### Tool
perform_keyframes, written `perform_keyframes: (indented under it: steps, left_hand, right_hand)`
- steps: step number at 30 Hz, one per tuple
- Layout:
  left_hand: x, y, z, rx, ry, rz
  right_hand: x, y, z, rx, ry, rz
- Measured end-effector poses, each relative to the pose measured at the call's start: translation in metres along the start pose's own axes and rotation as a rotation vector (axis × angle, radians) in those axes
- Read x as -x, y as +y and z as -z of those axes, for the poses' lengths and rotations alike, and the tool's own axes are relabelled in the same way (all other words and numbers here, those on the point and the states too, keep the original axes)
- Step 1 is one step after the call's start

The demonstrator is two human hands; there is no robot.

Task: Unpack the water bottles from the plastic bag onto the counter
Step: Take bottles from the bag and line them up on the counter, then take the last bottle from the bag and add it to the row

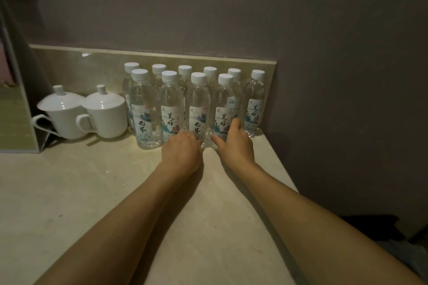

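Cups [83,114] flank upright bottles [196,109]; left hand [181,149] and right hand [234,143] touch them, grip unclear.

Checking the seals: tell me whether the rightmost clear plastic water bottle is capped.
Capped: the rightmost clear plastic water bottle stands upright with a white cap on.

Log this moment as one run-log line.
stage: arranging | bottles: upright, two rows on counter | left hand: at front-row bases | right hand: touching a front bottle | bag: unseen
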State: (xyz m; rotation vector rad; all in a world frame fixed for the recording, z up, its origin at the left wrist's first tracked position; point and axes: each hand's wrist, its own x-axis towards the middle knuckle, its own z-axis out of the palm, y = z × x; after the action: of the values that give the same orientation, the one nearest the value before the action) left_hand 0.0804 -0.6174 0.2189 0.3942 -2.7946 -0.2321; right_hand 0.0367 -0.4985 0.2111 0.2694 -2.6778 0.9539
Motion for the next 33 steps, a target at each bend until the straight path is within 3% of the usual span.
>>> perform_keyframes:
  steps: [9, 15, 23, 33]
  left_hand:
    - [0.001, -0.002, 0.006, 0.019, 0.016, -0.035]
    - [0.009, 0.022, 0.022, 0.161, -0.051, -0.002]
    - [0.050, 0.131, 0.039, 0.516, 0.120, -0.079]
    - [0.123, 0.333, 0.017, 0.614, 0.180, -0.180]
  right_hand:
    - [0.002, -0.003, 0.013, -0.046, -0.067, -0.027]
    - [0.011, 0.001, 0.042, -0.124, -0.001, 0.010]
    - [0.028, 0.067, 0.132, -0.256, 0.235, 0.067]
    - [0.078, 0.230, 0.275, -0.259, 0.515, -0.016]
